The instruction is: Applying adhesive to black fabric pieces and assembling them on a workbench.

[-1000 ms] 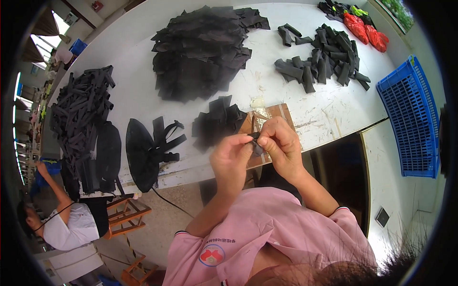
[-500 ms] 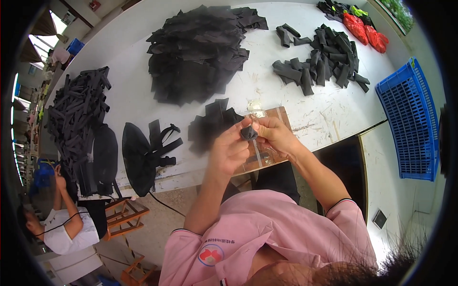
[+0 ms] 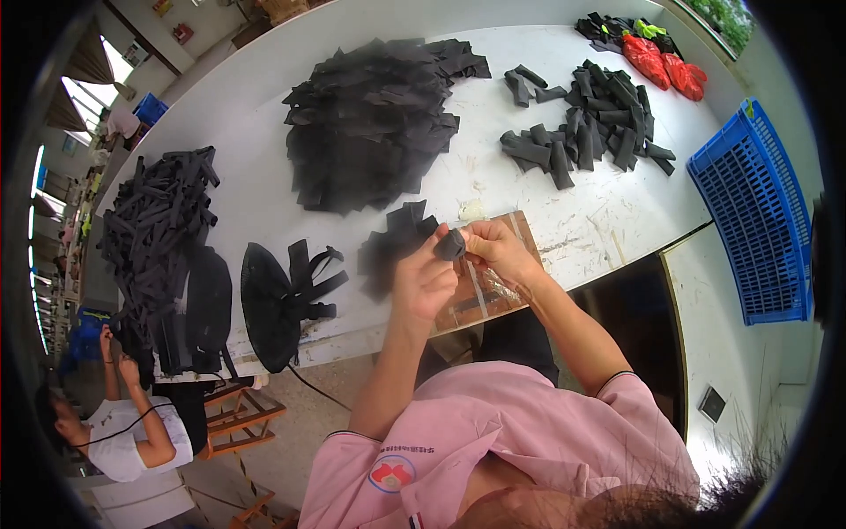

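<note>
My left hand [image 3: 421, 280] and my right hand [image 3: 495, 249] meet over the front edge of the white table [image 3: 264, 106], both pinching one small black fabric strip [image 3: 450, 243] that is folded between the fingers. Under the hands lies a brown board [image 3: 486, 295] with tape on it. Just left of the hands sits a small heap of black strips [image 3: 392, 247].
A big pile of black fabric pieces [image 3: 370, 123] lies mid-table, folded black pieces [image 3: 582, 132] to the right, long black straps [image 3: 163, 238] and a black pad with straps [image 3: 282, 300] at left. A blue crate [image 3: 758, 212] stands right. Another person [image 3: 123, 423] is at lower left.
My hands have shifted slightly left with the strip and folded it tighter. The person at lower left has raised both arms toward their head.
</note>
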`<action>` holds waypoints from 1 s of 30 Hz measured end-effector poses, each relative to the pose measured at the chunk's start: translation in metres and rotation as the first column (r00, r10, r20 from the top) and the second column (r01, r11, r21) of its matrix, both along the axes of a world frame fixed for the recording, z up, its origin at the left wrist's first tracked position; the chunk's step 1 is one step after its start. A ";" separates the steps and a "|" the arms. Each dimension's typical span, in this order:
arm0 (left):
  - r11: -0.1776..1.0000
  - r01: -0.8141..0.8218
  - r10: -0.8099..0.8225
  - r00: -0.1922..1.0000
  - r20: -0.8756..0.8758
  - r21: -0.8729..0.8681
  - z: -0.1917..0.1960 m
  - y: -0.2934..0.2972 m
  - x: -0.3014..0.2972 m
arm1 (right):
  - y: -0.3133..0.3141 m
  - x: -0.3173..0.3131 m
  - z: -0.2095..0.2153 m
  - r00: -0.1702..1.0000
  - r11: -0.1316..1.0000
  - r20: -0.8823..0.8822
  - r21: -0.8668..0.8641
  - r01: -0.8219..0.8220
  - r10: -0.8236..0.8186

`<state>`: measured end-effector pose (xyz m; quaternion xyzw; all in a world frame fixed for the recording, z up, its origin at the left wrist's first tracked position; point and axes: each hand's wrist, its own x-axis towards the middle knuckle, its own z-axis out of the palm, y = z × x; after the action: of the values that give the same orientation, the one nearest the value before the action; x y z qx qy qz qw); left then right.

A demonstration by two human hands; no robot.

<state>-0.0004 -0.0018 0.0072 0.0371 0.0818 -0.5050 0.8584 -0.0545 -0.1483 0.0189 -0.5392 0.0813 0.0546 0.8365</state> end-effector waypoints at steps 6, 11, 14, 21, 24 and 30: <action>0.997 0.030 -0.021 0.994 0.111 -0.074 0.004 0.007 0.004 | -0.010 0.012 0.013 0.991 0.963 0.084 -0.259 -0.079 0.104; 0.980 0.035 -0.092 0.951 0.297 0.194 -0.020 0.005 -0.014 | 0.000 -0.001 -0.036 1.000 0.998 -0.012 0.059 0.000 0.001; 0.549 -0.531 -0.173 0.684 0.709 0.646 -0.004 0.001 -0.022 | 0.000 -0.001 -0.036 1.000 1.000 0.005 0.024 0.019 -0.019; 0.576 -0.811 -0.272 -0.071 0.960 0.104 0.024 -0.003 -0.008 | 0.004 -0.010 -0.002 0.835 0.751 0.479 -0.437 0.494 -0.271; 0.550 -0.795 0.007 0.311 0.951 0.256 0.031 -0.001 -0.021 | -0.003 -0.013 0.035 0.748 0.240 0.635 -0.769 0.592 0.192; 0.583 -0.748 0.129 0.469 0.874 0.316 0.012 0.003 -0.029 | 0.000 -0.014 0.012 0.870 0.121 0.418 -0.909 0.400 0.260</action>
<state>-0.0294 0.0009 0.0195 0.5317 -0.1147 -0.1056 0.8325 -0.0684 -0.1481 0.0310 -0.9431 -0.0887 -0.1912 0.2571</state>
